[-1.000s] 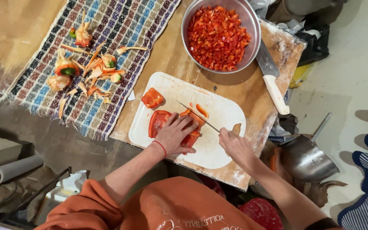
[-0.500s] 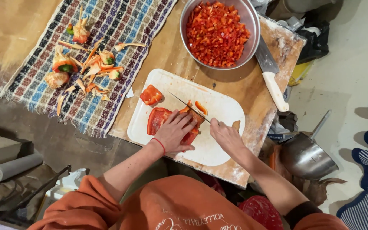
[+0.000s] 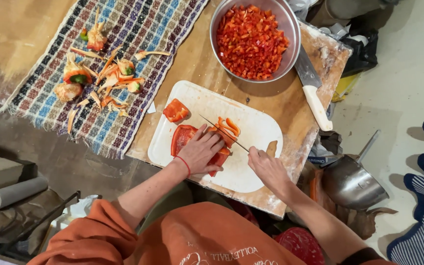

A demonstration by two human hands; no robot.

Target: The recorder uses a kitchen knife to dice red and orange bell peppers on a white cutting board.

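The round steel bowl (image 3: 290, 34) at the far end of my wooden board (image 3: 197, 59) is heaped with small red pepper dice (image 3: 250, 41), filling it nearly to the rim. Off to my right, on the pale floor, a second steel pan (image 3: 352, 184) with a long handle lies tipped; I cannot tell what is in it.

My left hand (image 3: 199, 152) lies flat, fingers pressed down on a slab of red pepper (image 3: 182, 139) on the white plastic cutting board (image 3: 251, 172), which has rounded corners and a slot handle. My right hand (image 3: 267, 167) is clenched around the handle of a thin knife (image 3: 224, 133), its blade angled across the pepper just beside my left fingertips. A few cut strips (image 3: 231, 126) lie beyond the blade, and a loose pepper piece (image 3: 176, 110) sits near the board's left corner.

A broad cleaver with a white handle (image 3: 317, 108) rests on the wood beside the bowl. To my left, a checked woven cloth (image 3: 138, 29) with a fringed edge holds pepper cores, stems and pale trimmings (image 3: 99, 78). A yellow package (image 3: 344, 86) shows below the table's right edge.
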